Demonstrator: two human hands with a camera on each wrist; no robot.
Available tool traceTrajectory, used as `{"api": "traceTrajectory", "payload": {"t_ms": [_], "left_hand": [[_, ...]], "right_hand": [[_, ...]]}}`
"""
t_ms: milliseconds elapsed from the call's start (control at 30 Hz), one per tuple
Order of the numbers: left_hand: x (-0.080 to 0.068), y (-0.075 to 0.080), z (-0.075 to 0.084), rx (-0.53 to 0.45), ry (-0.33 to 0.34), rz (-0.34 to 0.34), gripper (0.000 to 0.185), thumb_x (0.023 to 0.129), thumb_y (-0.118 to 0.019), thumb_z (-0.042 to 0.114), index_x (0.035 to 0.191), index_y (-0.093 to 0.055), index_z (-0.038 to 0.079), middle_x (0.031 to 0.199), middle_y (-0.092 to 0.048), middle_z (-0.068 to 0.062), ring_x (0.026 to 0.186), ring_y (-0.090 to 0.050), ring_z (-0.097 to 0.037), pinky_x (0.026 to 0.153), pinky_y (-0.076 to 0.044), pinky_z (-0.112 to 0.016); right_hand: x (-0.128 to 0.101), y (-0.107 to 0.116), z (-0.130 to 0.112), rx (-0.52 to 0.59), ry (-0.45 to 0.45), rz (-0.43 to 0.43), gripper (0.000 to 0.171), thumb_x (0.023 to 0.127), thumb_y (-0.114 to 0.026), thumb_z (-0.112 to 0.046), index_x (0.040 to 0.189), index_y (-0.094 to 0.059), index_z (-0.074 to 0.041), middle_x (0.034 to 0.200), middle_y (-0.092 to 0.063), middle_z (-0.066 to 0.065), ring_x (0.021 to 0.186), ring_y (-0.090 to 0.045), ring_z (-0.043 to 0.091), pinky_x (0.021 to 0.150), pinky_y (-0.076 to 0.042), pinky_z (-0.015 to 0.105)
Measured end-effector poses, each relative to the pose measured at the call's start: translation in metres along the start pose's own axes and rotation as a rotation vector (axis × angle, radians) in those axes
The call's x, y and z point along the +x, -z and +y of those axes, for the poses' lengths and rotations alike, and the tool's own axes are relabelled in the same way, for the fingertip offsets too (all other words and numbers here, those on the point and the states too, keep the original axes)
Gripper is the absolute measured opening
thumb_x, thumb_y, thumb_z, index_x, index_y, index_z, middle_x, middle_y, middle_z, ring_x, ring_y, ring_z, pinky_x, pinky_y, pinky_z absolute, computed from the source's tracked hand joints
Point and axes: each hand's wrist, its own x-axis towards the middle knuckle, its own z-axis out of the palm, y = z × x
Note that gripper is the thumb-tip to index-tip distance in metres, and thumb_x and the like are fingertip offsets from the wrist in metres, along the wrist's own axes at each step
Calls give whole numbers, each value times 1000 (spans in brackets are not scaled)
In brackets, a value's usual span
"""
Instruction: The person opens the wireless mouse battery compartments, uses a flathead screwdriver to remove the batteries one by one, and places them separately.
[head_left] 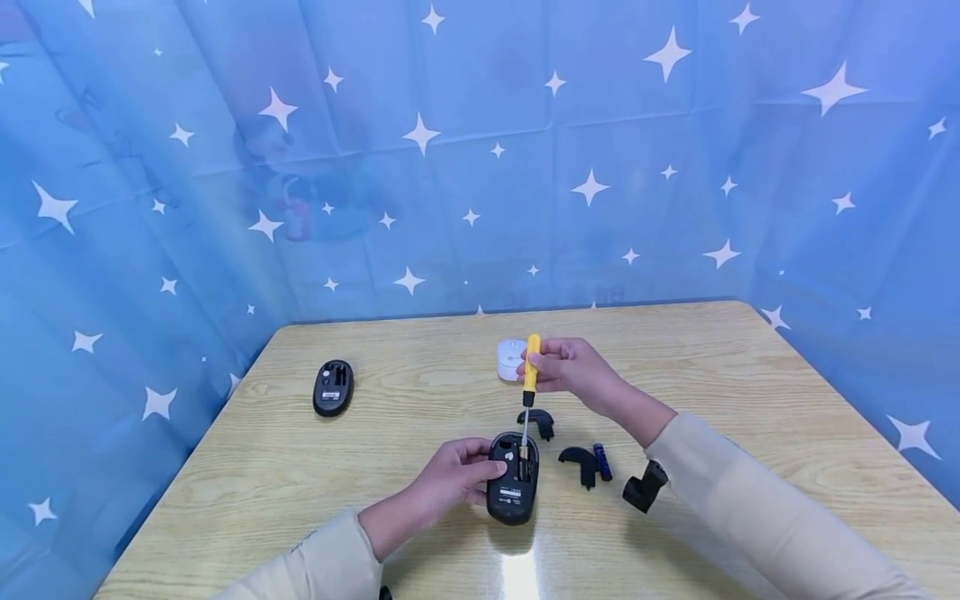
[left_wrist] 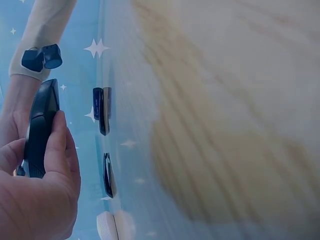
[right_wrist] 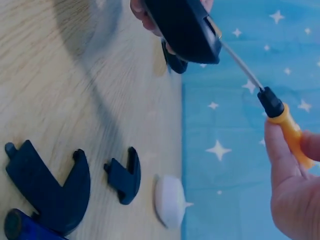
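From the head camera, an upturned black mouse (head_left: 512, 477) lies near the front middle of the wooden table (head_left: 750, 375). Its long axis runs near to far. The left hand (head_left: 451, 477) comes in from the left and curls its fingers round the mouse's left edge, thumb on the underside. The right hand (head_left: 572, 372) sits farther back and a little right, gripping the yellow handle of a screwdriver (head_left: 528, 392). The shaft points down and toward the near side, and its tip enters the open battery bay at the mouse's far end. So the tool lies almost along the mouse's long axis, tilted steeply. Just right of the mouse lie two black curved covers (head_left: 579, 463) and a blue battery (head_left: 602, 461). A white round object (head_left: 510, 359) sits behind the right hand. A second black mouse (head_left: 333, 387) rests well apart at far left.

In the left wrist view, the left hand (left_wrist: 37, 195) wraps the mouse (left_wrist: 41, 130) seen edge-on, thumb laid along its side.

In the right wrist view, the right hand (right_wrist: 295, 185) pinches the screwdriver (right_wrist: 280, 120) by its handle. The metal shaft slants away from the hand up to the mouse (right_wrist: 185, 30), meeting it at one end. The mouse is held there by fingers at the frame's top edge.
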Motion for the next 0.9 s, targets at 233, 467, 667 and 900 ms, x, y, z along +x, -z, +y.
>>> {"api": "traceTrajectory", "payload": {"t_ms": [233,467,667,900], "left_hand": [[-1,-1,1,-4,0,-4,40,89,-62,6,123,-54,-14,100,-64,-12,86,-67,-23,71,-60,-36],[-2,-1,1,-9,1,-9,39,90,-61,5,122,-53,-15,101,-64,-12,89,-67,-24,70,-60,-35],[-1,-1,0,-24,-1,-4,37,90,-61,5,121,-54,-15,100,-63,-12,88,-67,-25,72,-60,-37],[0,-1,-1,-33,-9,1,37,89,-61,5,119,-54,-14,98,-63,-12,86,-66,-22,72,-60,-38]], "right_hand": [[6,3,8,61,-57,-10,33,102,-50,-12,123,-49,14,102,-67,17,97,-67,28,89,-55,37],[12,2,16,105,-117,3,29,102,-51,-12,116,-54,13,95,-70,12,96,-67,27,85,-56,34],[15,3,22,158,-153,6,26,102,-49,-10,115,-54,12,95,-69,12,94,-68,24,85,-56,31],[18,2,26,209,-183,9,25,102,-49,-9,114,-55,12,94,-69,11,87,-69,19,83,-56,28]]}}
